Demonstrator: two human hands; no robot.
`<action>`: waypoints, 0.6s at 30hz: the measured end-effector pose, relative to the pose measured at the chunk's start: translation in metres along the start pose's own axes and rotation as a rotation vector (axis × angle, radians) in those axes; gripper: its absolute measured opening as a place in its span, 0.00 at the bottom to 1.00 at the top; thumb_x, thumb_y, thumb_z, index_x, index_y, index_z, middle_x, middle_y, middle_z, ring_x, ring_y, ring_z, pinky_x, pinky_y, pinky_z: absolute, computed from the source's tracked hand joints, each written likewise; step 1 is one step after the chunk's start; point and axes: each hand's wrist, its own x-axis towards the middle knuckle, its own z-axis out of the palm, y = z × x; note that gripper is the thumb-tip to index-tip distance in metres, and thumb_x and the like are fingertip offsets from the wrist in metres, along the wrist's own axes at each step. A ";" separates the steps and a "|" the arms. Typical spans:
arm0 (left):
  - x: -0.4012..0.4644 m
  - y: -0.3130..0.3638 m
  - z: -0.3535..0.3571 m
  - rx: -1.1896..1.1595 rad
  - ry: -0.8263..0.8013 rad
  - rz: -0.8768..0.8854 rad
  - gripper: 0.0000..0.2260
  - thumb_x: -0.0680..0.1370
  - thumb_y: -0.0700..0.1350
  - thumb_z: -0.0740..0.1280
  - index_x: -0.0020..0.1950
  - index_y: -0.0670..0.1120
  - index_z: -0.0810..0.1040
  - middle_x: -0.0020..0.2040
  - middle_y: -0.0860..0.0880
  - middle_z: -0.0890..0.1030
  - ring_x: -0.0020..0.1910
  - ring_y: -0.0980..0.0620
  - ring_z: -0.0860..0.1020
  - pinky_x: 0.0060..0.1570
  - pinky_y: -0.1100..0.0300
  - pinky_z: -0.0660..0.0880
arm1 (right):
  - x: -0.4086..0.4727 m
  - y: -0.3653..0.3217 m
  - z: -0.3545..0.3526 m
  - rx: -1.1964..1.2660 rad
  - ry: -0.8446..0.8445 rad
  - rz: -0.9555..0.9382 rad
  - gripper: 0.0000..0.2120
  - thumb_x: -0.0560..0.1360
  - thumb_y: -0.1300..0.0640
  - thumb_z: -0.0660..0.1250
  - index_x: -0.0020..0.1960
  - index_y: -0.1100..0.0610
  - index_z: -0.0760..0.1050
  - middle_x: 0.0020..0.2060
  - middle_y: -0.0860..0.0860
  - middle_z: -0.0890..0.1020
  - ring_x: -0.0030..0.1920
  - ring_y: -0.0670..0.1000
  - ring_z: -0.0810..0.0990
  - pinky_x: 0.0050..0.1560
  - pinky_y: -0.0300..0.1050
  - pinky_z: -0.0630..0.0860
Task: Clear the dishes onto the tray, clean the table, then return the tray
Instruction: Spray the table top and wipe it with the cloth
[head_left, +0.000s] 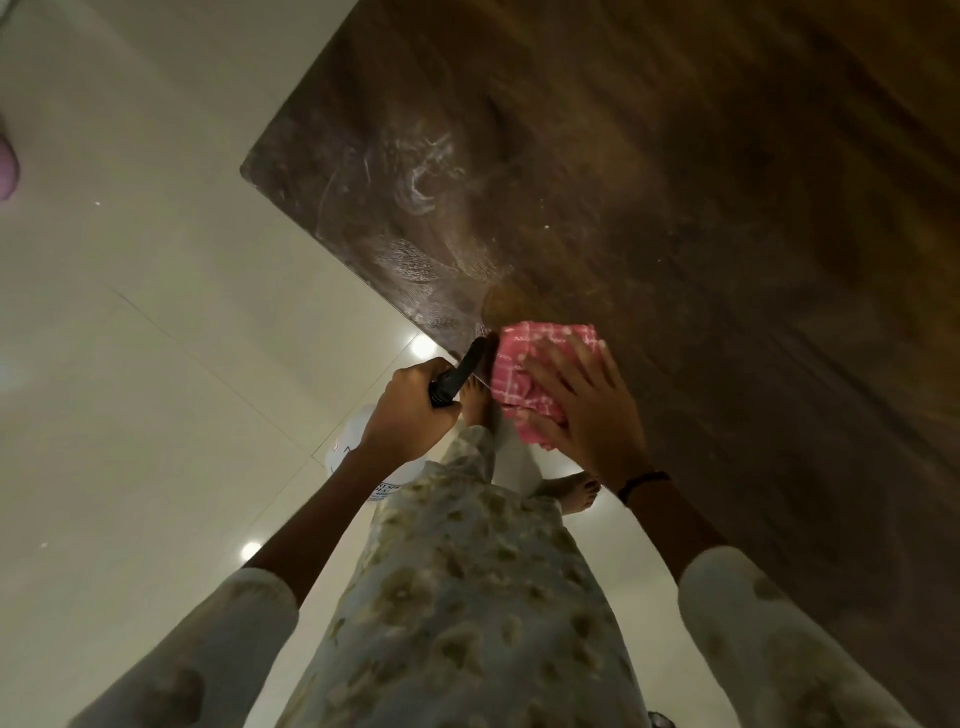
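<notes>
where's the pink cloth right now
In the head view the pink cloth lies at the near edge of the wooden table, pressed flat under the right hand, just right of the spray bottle's black nozzle.

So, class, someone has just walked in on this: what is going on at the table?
A person is wiping a dark wooden table. The right hand lies flat on a pink checked cloth near the table's edge. The left hand grips the black head of a spray bottle, held beside the table over the floor. Pale smears show near the corner. No dishes or tray are in view.
</notes>
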 end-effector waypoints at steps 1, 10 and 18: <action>0.001 0.002 -0.002 -0.002 -0.004 -0.002 0.09 0.64 0.43 0.62 0.41 0.41 0.76 0.37 0.37 0.80 0.37 0.35 0.76 0.42 0.43 0.75 | -0.004 0.009 -0.003 -0.007 0.003 0.052 0.32 0.76 0.35 0.53 0.75 0.49 0.57 0.75 0.52 0.63 0.75 0.57 0.56 0.74 0.63 0.53; 0.008 -0.003 -0.011 -0.021 0.040 -0.075 0.08 0.68 0.31 0.65 0.36 0.44 0.72 0.28 0.46 0.70 0.28 0.48 0.66 0.35 0.52 0.66 | 0.028 0.032 -0.023 -0.043 0.000 0.233 0.32 0.76 0.34 0.51 0.75 0.49 0.57 0.75 0.54 0.62 0.75 0.60 0.56 0.74 0.62 0.52; 0.026 -0.022 -0.057 -0.055 0.055 -0.073 0.06 0.69 0.33 0.66 0.37 0.44 0.73 0.32 0.40 0.74 0.31 0.43 0.69 0.37 0.50 0.70 | 0.116 -0.006 -0.040 -0.022 0.064 0.291 0.33 0.76 0.33 0.53 0.76 0.49 0.56 0.76 0.55 0.58 0.76 0.61 0.53 0.74 0.62 0.50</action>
